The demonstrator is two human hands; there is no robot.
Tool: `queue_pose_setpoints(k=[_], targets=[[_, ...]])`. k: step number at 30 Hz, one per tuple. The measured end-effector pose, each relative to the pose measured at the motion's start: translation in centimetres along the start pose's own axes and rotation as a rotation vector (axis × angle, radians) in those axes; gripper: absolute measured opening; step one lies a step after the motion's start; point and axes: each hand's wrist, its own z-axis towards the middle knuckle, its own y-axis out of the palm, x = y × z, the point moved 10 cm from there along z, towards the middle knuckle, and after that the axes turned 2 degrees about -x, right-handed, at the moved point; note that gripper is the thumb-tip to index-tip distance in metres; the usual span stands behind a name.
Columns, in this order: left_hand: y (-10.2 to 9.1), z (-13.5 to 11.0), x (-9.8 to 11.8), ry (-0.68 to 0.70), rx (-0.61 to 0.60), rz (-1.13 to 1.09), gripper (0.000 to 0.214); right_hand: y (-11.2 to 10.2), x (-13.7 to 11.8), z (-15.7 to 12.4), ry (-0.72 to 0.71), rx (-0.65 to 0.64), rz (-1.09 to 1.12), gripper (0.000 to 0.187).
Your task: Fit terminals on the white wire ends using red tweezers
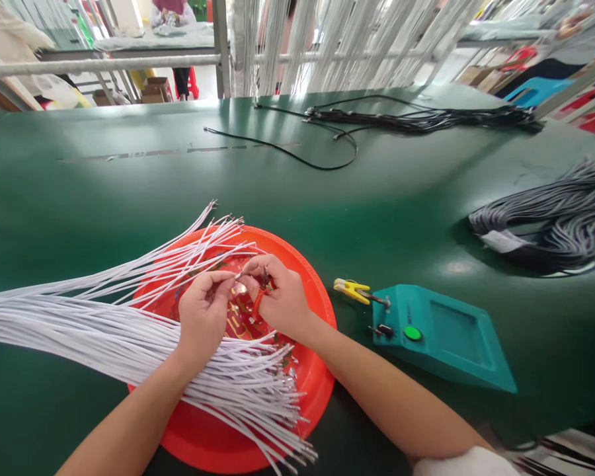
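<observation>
Over the red plastic tray, my left hand pinches the end of one white cable. My right hand meets it there, its thumb and forefinger closed at the cable tip. Tucked in that same hand is a pair of small scissors with an orange handle loop; the blades are mostly hidden by fingers. A bit of shiny foil shows between the hands. Many white cables come in from the left and fan across the tray, their stripped ends showing foil and bare wire.
Right of the tray sits a teal tester box with a green button and a yellow clip. A grey cable coil lies farther right. Black cables stretch along the back edge, before hanging white cables.
</observation>
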Motion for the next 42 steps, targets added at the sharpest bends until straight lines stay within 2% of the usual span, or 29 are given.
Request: queue_pose_setpoints(k=[5, 7, 9, 13, 17, 21, 29, 34, 42], targets=[[0.2, 0.0, -0.6, -0.043, -0.024, -0.001, 0.015, 2.4, 3.4, 0.3, 0.314, -0.184, 0.482, 0.027], [0.0, 0.1, -0.7, -0.055, -0.011, -0.023, 0.016, 2.7, 4.5, 0.3, 0.395, -0.186, 0.537, 0.031], [-0.3, 0.2, -0.8, -0.06, 0.016, -0.05, 0.018, 2.2, 5.0, 0.5, 0.387, -0.134, 0.46, 0.027], [-0.5, 0.3, -0.9, -0.083, 0.022, -0.039, 0.027, 0.7, 4.2, 0.8, 0.23, -0.062, 0.191, 0.018], [-0.4, 0.3, -0.6, -0.042, -0.003, 0.021, 0.021, 1.2, 2.5, 0.5, 0.081, -0.142, -0.08, 0.012], [-0.2, 0.3, -0.4, -0.025, -0.014, -0.021, 0.018, 2.2, 2.2, 0.0, 0.069, -0.224, -0.271, 0.012], [0.3, 0.2, 0.2, 0.061, -0.023, -0.047, 0.011, 2.7, 2.4, -0.1, 0.074, -0.276, -0.434, 0.014], [0.6, 0.0, 0.9, 0.152, -0.054, 0.045, 0.006, 2.9, 2.0, -0.2, 0.056, -0.3, -0.523, 0.012], [0.7, 0.0, 1.1, 0.192, -0.076, 0.108, 0.007, 3.0, 1.9, -0.3, 0.051, -0.348, -0.524, 0.008]])
